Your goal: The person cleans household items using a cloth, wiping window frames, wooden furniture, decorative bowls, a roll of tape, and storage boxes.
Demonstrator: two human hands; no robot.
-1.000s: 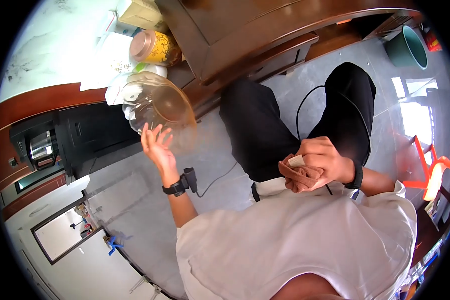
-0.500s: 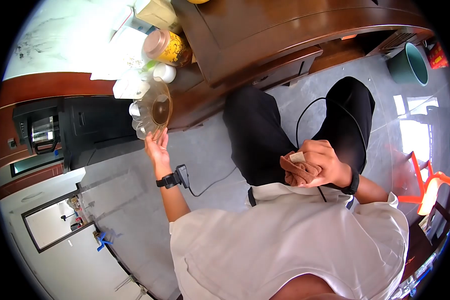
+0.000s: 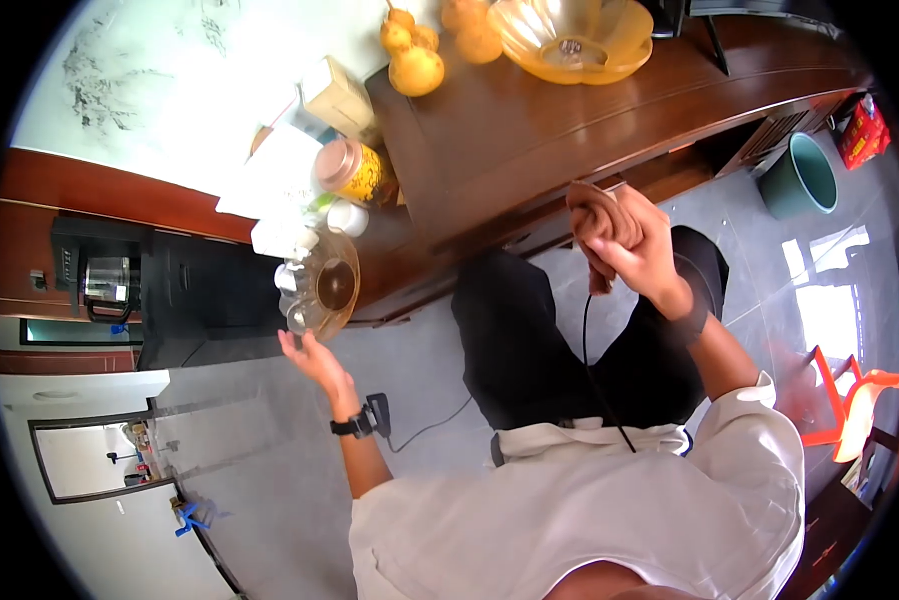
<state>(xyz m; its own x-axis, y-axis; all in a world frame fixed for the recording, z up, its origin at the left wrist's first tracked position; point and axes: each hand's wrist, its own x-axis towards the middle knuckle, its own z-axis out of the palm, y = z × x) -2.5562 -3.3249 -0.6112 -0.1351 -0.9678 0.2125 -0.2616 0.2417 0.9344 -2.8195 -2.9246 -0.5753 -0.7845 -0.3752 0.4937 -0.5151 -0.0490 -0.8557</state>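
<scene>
My left hand (image 3: 317, 362) is open with its fingers spread, just below the clear amber-tinted bowl (image 3: 336, 284); I cannot tell whether the fingertips touch its rim. The bowl is tilted towards me, beside white cups (image 3: 347, 217) at the cabinet's edge. Raised above my right knee, my right hand (image 3: 642, 245) is closed round a crumpled brown cloth (image 3: 602, 222). A yellow jar with a copper-coloured lid (image 3: 353, 172) stands beyond the cups.
On the brown cabinet (image 3: 530, 130) are an amber flower-shaped bowl (image 3: 580, 45) and yellow gourds (image 3: 416, 68). A green bin (image 3: 799, 176) and an orange-red stool (image 3: 855, 410) stand at the right. A black cord (image 3: 592, 370) crosses my lap.
My right hand has risen from my lap towards the cabinet with the cloth. The clear bowl has shifted nearer the cabinet's left end, and my left hand's fingers have spread. The view has tilted upward.
</scene>
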